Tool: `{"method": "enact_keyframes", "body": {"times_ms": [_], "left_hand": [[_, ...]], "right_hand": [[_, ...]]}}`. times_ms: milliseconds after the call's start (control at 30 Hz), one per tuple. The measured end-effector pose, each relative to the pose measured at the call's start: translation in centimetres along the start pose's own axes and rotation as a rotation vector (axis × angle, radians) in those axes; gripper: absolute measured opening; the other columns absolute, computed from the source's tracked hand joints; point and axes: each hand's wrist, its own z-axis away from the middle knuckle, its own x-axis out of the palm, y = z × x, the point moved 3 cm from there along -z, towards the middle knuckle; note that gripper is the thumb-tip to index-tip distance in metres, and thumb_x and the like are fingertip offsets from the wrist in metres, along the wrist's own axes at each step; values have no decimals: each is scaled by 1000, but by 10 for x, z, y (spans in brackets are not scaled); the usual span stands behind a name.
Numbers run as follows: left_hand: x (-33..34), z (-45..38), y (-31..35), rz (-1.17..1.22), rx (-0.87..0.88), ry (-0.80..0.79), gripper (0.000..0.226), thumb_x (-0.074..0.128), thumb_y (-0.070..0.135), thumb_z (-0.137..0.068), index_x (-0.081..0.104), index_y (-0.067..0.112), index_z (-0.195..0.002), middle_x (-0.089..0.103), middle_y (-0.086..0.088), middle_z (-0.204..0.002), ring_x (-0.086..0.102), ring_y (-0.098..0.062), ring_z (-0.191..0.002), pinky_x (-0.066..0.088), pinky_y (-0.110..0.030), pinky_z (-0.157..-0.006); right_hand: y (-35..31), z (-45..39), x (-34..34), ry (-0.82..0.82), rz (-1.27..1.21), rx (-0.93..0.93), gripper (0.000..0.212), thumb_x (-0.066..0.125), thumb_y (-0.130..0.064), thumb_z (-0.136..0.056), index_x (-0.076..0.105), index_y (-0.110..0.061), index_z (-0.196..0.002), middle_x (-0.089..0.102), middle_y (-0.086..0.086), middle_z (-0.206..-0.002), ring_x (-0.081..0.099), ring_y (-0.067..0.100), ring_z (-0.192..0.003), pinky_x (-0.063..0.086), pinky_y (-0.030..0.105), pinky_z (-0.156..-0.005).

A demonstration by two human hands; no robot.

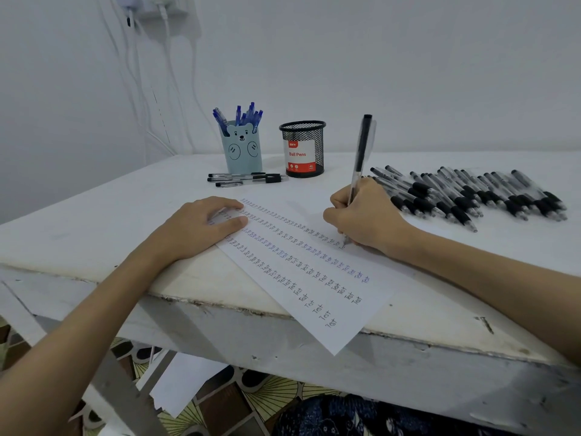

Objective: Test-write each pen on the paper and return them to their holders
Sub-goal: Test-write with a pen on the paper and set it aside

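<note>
Right hand (366, 215) at centre right grips a black pen (361, 165), tip touching the paper (317, 278) at mid frame. Left hand (201, 228), fingers spread flat, presses the paper's upper left corner. Black pens (471, 193) lie piled at right; bear holder (243, 149) and mesh holder (302, 148) stand above centre
</note>
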Motion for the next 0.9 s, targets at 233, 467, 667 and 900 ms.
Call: {"method": "enact_keyframes", "body": {"times_ms": [233, 467, 667, 900], "left_hand": [[0, 2, 3, -11, -1, 1, 65, 39, 81, -60, 57, 44, -111, 54, 20, -126, 46, -4, -119, 32, -25, -100], [-1, 0, 7, -179, -22, 26, 82, 33, 87, -52, 54, 43, -119, 44, 16, -117, 37, -7, -115, 32, -38, -102], [-2, 4, 11, -117, 26, 14, 74, 36, 83, -56, 60, 43, -113, 52, 22, -118, 41, -5, -113, 33, -30, -98], [-2, 4, 12, -14, 47, -13, 67, 43, 78, -58, 61, 45, -113, 56, 27, -121, 42, 6, -115, 29, -15, -94]], "right_hand": [[4, -4, -11, -33, -215, 284, 30, 64, -20, -83, 46, -12, -59, 47, 3, -47, 31, 10, -33, 25, 17, -40], [5, -9, -20, -6, -263, 250, 28, 38, -38, -101, 42, -10, -100, 39, -5, -31, 25, 11, -28, 20, 20, -39], [6, -8, -20, -38, -427, 337, 21, 39, -32, -100, 42, -13, -93, 37, 1, -34, 21, 14, -30, 19, 21, -42], [10, -12, -24, 21, -484, 388, 14, 33, -20, -93, 38, -14, -81, 30, 5, -32, 14, 14, -33, 14, 18, -40]]}}
